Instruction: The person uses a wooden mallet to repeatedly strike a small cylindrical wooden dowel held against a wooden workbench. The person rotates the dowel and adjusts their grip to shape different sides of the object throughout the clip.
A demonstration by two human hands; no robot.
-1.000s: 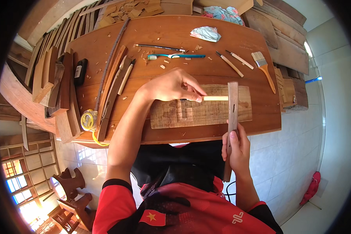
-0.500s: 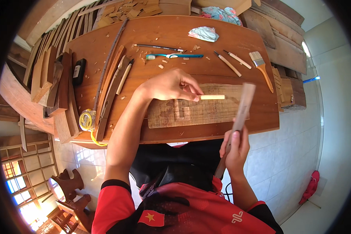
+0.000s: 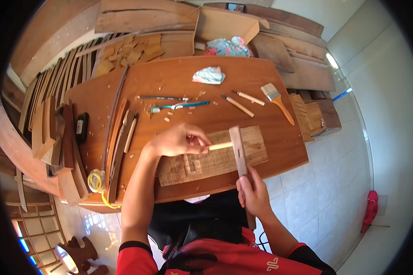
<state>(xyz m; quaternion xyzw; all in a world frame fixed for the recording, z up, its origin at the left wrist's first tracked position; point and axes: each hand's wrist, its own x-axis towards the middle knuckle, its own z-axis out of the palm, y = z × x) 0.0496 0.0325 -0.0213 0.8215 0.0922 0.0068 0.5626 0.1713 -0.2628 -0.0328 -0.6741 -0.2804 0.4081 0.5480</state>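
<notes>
My left hand [image 3: 176,140] is closed round a chisel whose pale round wooden handle [image 3: 220,146] sticks out to the right; its blade end is hidden by the fingers. Below it lies a flat wooden board [image 3: 220,166] with a rectangular recess [image 3: 192,164] cut into its left part. My right hand [image 3: 254,195] grips a long narrow wooden bar [image 3: 238,149] by its lower part. The bar stands tilted, and its upper end meets or overlaps the handle's free end; I cannot tell whether they touch.
On the brown table [image 3: 280,151] lie a teal toothbrush [image 3: 181,107], a pencil [image 3: 163,98], two pale-handled tools [image 3: 238,105], a paintbrush [image 3: 278,103], a crumpled cloth [image 3: 209,75] and scattered chips. Wood strips [image 3: 117,137], a tape measure [image 3: 96,180] and a black case [image 3: 81,127] sit left.
My right hand has swung the bar leftward, from apart to the end of the chisel handle. My left hand keeps its hold. The whole view has shifted, showing more beyond the table.
</notes>
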